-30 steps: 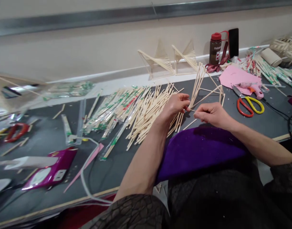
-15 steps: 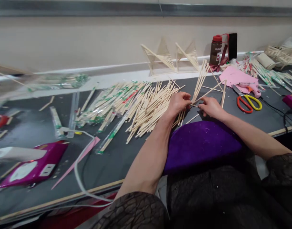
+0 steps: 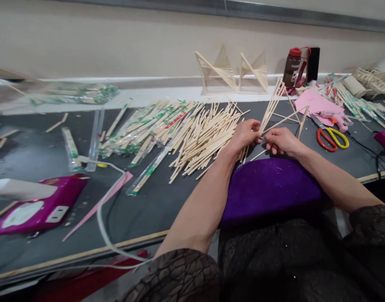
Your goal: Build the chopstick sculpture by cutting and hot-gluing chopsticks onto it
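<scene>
A frame of joined wooden chopsticks (image 3: 273,104) stands on the dark table, with several sticks fanning upward from its near corner. At that corner my left hand (image 3: 247,133) is closed, its thumb and fingers pinching the frame's lower end. My right hand (image 3: 280,140) is just to the right, fingertips pressed together close to the same corner; what they pinch is too small to make out. Left of my left hand lies a heap of loose chopsticks (image 3: 205,138). A purple cushion (image 3: 271,191) sits at the table edge below my hands.
Two finished-looking chopstick frames (image 3: 216,73) stand against the wall. Wrapped chopsticks (image 3: 148,126) lie to the left, beyond a magenta device (image 3: 38,205) and a white cable (image 3: 101,222). To the right are scissors (image 3: 332,138), a pink glue gun (image 3: 339,121), pink paper (image 3: 315,105) and a bottle (image 3: 292,69).
My right hand has moved closer to my left at the frame's corner. The thin piece seen between my fingertips earlier no longer shows. The whole view has shifted slightly.
</scene>
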Action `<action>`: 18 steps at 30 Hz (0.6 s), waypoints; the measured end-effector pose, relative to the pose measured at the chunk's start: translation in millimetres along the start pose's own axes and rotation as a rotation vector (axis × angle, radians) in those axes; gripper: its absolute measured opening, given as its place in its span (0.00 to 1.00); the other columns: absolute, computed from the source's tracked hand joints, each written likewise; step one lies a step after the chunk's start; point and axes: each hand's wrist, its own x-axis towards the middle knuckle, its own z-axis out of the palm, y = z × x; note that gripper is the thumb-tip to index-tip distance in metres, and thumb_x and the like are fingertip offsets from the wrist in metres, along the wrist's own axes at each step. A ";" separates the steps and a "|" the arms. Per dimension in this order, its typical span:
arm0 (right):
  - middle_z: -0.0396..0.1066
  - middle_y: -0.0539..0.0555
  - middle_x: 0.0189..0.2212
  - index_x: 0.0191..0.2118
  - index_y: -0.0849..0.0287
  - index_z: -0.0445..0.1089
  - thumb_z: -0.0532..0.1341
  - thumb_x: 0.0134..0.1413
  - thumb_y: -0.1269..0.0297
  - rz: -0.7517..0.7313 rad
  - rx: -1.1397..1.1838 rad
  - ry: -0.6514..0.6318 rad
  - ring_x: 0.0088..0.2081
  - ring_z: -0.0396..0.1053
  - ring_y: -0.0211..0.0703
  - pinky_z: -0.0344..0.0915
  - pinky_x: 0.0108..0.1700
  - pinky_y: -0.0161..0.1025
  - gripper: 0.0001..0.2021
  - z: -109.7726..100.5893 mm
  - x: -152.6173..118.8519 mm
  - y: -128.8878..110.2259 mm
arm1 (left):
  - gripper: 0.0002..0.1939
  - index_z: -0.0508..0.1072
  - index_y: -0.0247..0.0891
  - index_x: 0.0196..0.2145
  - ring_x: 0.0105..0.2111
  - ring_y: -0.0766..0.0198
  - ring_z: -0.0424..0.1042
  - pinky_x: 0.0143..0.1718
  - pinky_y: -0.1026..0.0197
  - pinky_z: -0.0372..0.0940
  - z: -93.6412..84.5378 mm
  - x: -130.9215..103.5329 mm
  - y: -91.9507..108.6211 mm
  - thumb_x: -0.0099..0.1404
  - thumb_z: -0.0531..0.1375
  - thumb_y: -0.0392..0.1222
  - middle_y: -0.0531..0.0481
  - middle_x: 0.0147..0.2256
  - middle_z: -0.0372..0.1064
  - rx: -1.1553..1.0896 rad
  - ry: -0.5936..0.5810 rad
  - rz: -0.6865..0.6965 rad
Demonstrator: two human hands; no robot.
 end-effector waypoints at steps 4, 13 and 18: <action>0.70 0.45 0.17 0.26 0.63 0.71 0.63 0.54 0.71 -0.067 -0.028 -0.240 0.13 0.63 0.26 0.47 0.11 0.24 0.07 -10.9 -14.0 3.4 | 0.27 0.70 0.33 0.55 0.24 0.71 0.73 0.21 0.67 0.62 0.7 -1.7 2.3 0.57 0.58 0.25 0.41 0.52 0.72 -0.017 -0.001 -0.007; 0.72 0.48 0.22 0.36 0.63 0.72 0.58 0.55 0.79 -0.082 0.126 0.082 0.16 0.66 0.29 0.55 0.12 0.26 0.08 -5.0 10.3 6.7 | 0.21 0.72 0.33 0.50 0.23 0.69 0.73 0.20 0.68 0.60 -0.4 4.3 -4.8 0.59 0.63 0.32 0.43 0.43 0.76 -0.039 -0.022 0.023; 0.72 0.49 0.25 0.43 0.62 0.72 0.58 0.56 0.78 -0.095 0.074 -0.003 0.18 0.67 0.29 0.57 0.13 0.25 0.11 -1.5 8.5 4.5 | 0.21 0.73 0.34 0.50 0.23 0.70 0.72 0.20 0.68 0.61 -1.8 4.3 -6.4 0.57 0.62 0.32 0.43 0.42 0.77 -0.020 -0.020 0.027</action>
